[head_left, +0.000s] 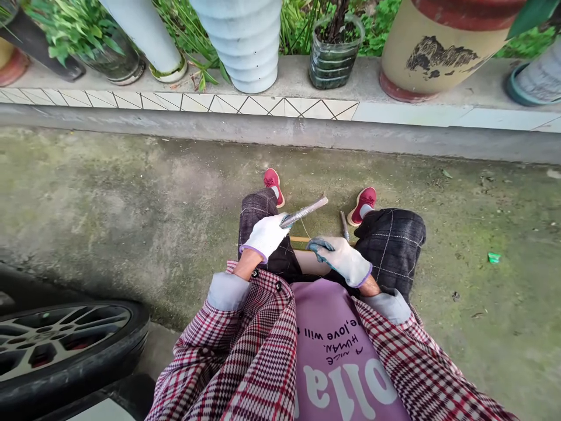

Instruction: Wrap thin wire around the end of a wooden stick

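While left fingers [280, 225] clamp the knife [304, 211], right hand [342, 257] grips a stick [299, 239].

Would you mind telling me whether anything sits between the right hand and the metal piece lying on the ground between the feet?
Nothing visible does. The right hand rests near the knee, and the metal piece lies just beyond it on bare concrete ground. The left hand holds a separate metal tool off to the side.
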The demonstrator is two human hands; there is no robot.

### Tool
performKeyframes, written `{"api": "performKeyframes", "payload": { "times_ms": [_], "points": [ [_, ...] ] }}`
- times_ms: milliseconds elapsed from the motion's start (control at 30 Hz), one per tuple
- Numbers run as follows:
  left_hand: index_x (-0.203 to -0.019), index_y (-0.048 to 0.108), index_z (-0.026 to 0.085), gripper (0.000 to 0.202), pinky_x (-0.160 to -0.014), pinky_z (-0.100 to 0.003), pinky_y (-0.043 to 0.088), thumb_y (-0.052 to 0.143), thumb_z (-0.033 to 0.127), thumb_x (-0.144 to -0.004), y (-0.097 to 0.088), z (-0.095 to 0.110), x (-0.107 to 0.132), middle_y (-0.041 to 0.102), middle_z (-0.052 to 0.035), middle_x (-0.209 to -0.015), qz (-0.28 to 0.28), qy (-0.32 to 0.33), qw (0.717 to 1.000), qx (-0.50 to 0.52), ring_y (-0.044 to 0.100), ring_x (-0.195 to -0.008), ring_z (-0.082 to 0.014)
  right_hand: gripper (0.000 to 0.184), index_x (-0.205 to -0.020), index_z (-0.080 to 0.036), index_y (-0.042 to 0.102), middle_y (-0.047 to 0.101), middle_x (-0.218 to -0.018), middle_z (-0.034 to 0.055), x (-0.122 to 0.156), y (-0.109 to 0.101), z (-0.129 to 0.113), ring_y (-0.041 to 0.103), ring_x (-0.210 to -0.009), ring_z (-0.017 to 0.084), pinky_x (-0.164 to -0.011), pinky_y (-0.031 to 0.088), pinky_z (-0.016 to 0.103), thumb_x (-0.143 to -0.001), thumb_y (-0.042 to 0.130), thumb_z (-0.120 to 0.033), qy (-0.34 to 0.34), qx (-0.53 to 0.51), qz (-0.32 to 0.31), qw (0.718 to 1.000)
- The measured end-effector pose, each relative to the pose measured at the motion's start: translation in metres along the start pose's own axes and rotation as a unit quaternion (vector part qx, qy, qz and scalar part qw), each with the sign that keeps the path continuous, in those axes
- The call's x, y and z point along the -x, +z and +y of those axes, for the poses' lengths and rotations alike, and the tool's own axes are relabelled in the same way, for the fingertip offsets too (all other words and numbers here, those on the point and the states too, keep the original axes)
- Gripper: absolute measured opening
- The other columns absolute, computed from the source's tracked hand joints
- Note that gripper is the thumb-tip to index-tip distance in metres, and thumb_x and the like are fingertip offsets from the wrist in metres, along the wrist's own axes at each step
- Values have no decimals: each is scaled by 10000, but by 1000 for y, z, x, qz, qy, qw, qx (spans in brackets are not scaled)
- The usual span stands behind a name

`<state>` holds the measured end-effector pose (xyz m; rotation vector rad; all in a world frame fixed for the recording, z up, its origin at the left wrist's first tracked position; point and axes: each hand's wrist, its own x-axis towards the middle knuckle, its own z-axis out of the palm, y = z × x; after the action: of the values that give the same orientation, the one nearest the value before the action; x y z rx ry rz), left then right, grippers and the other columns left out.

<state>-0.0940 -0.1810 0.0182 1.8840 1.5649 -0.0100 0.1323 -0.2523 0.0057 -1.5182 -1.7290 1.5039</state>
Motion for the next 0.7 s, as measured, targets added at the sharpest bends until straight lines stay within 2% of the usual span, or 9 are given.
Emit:
{"api": "performKeyframes", "payload": {
  "times_ms": [100, 200, 300, 400, 500, 600, 633, 700],
  "points": [
    [-1206, 704, 262, 313, -802, -297, 509, 498, 291, -971, 3, 3, -3, 782, -86, -1025, -39, -32, 990, -133, 738, -947, -246, 262, -1043, -269, 784, 782, -1066, 17, 5, -13, -16, 706, -936, 185, -878, 529, 290, -940, 553, -335, -37, 33, -7, 999],
    [-1258, 688, 255, 379, -783, -290, 499, 435, 208, -979, 6, 9, -3, 778, -98, -1037, -114, 9, 973, -200, 744, -957, -244, 260, -1036, -258, 789, 788, -1006, 19, -3, -31, -22, 705, -867, 178, -835, 531, 282, -932, 564, -338, -24, 67, 28, 997],
    [-1199, 713, 260, 338, -764, -279, 490, 472, 231, -965, 6, 11, 1, 781, -81, -1013, -170, 75, 963, -195, 741, -952, -237, 251, -960, -220, 784, 776, -923, 32, -22, -49, -10, 676, -803, 179, -770, 521, 284, -890, 581, -350, -8, 57, 85, 995],
    [-1093, 728, 253, 266, -719, -262, 474, 505, 318, -963, 2, 10, 5, 780, -45, -951, -167, 125, 967, -148, 727, -857, -206, 268, -845, -179, 763, 726, -771, 49, -35, -56, 13, 616, -675, 173, -636, 486, 287, -833, 594, -386, 16, -2, 92, 996],
    [-1049, 725, 238, 246, -674, -247, 448, 528, 348, -951, -1, 9, 7, 770, -17, -899, -155, 144, 973, -89, 700, -783, -174, 332, -903, -159, 763, 713, -770, 53, -34, -42, 28, 595, -650, 167, -576, 463, 279, -809, 645, -455, 35, -72, 52, 995],
    [-1051, 728, 245, 246, -664, -254, 432, 539, 363, -948, -3, 5, 6, 765, -11, -883, -127, 132, 980, -70, 694, -775, -174, 318, -897, -153, 772, 653, -637, 24, -24, -14, 30, 547, -548, 152, -515, 437, 277, -834, 622, -426, 71, -74, 15, 995],
    [-1046, 729, 247, 255, -668, -260, 432, 523, 370, -959, -3, 4, 5, 762, -14, -878, -114, 122, 983, -79, 696, -780, -180, 307, -888, -161, 779, 655, -630, 23, -20, -4, 27, 562, -552, 156, -534, 459, 284, -846, 599, -405, 78, -61, 3, 995],
    [-1052, 726, 252, 287, -676, -272, 434, 473, 370, -990, -3, 1, 2, 760, -27, -882, -94, 95, 985, -111, 705, -801, -196, 297, -922, -185, 797, 739, -768, 48, -12, 9, 21, 659, -682, 181, -681, 541, 314, -877, 565, -364, 61, -41, -16, 997]
  ]
}}
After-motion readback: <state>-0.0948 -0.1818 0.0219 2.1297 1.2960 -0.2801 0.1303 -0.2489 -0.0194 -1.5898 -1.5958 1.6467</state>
